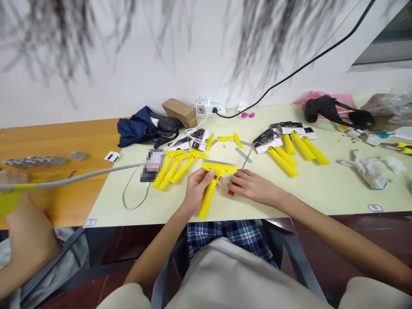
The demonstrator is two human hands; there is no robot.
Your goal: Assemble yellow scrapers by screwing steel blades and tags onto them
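1. Far left: another person (28, 231) at the orange table (64, 128); we read a foil-like strip (35, 161) on it.
2. Next right: pixelated device (153, 165) with a cable loop; three yellow scrapers (185, 167) fan out just beside it, handles toward us; printed cards (199, 136) behind.
3. Left hand (195, 189): holding the yellow scraper (208, 198), thumb on the neck just under the head, fingers behind; scraper sits over the near side of the pale tabletop (174, 210), head away from us, handle toward us.
4. Handling, our judgement: light, stiff plastic; smooth, so a bit slippery if pinched at the handle end; the metal strip (222, 162) along the head is thin and probably sharp; we'd take the neck or handle, fingers off that edge; two screws (226, 171) show on the head.
5. Right hand (252, 185): curled narrow around the red screwdriver handle (231, 192); shaft (247, 157) points up and away, tip clear of the held scraper; slim and rigid, best held by the red part.
6. Beyond the hands: loose yellow pieces (224, 138) and a flat grey strip (243, 155); strip looks thin, we'd lift by the ends.
7. Right: carded yellow tools (283, 162) in a cluster; crumpled white tissue (370, 169) past them, soft.
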